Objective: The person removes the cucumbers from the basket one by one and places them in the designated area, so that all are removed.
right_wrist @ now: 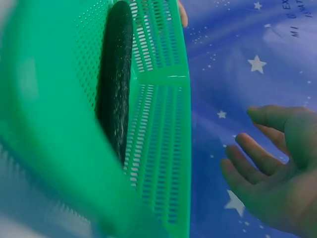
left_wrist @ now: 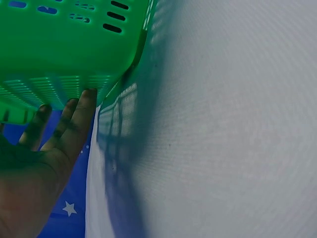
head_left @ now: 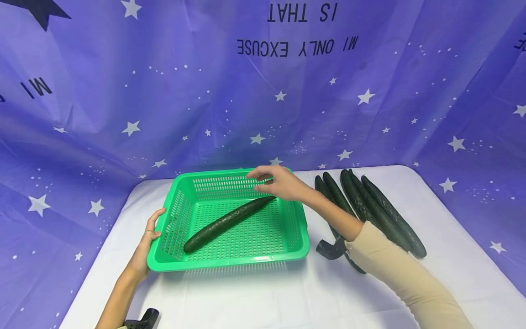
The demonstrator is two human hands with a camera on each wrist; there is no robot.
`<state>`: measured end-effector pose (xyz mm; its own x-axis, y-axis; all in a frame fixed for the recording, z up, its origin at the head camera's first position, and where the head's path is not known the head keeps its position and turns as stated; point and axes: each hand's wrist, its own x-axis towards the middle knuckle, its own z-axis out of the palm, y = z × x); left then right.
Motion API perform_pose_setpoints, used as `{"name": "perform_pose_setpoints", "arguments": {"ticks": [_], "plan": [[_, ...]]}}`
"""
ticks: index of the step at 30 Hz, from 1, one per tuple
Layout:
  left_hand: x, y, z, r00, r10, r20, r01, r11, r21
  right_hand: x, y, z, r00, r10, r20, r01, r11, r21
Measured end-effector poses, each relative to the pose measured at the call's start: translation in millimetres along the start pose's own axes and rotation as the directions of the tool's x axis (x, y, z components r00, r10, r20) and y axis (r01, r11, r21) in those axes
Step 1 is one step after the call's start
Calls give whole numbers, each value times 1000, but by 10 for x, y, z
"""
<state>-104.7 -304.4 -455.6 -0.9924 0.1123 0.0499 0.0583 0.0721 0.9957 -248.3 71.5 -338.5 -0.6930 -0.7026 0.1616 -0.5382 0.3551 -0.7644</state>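
Observation:
A green plastic basket (head_left: 228, 263) with slotted walls stands on the white table. One long dark green cucumber (head_left: 230, 224) lies diagonally inside it. My left hand (head_left: 145, 242) holds the basket's left rim; in the left wrist view its fingers reach the slotted wall from outside. Above the basket's right rear part hovers my right hand (head_left: 281, 183), fingers spread and slightly bent, holding nothing. The right wrist view shows the same right hand (right_wrist: 272, 168) apart from the cucumber (right_wrist: 116, 74).
Several more cucumbers (head_left: 386, 214) lie side by side on the table's right, partly behind the right forearm. A purple star-print curtain (head_left: 230, 114) hangs behind the white tabletop (head_left: 230, 301). Black straps or mounts (head_left: 330, 249) sit at both wrists.

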Motion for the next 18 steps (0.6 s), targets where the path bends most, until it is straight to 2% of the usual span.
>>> {"name": "perform_pose_setpoints", "arguments": {"ticks": [7,13,18], "plan": [[-11,-3,-7,1000,-5,5,5,1000,5,369,102,242,990,-4,140,-12,993,113],[-7,6,-1,1000,0,6,0,1000,9,586,176,423,968,41,247,-96,973,212],[-7,2,3,1000,14,9,-14,1000,0,682,263,556,953,89,291,-164,956,243]]}}
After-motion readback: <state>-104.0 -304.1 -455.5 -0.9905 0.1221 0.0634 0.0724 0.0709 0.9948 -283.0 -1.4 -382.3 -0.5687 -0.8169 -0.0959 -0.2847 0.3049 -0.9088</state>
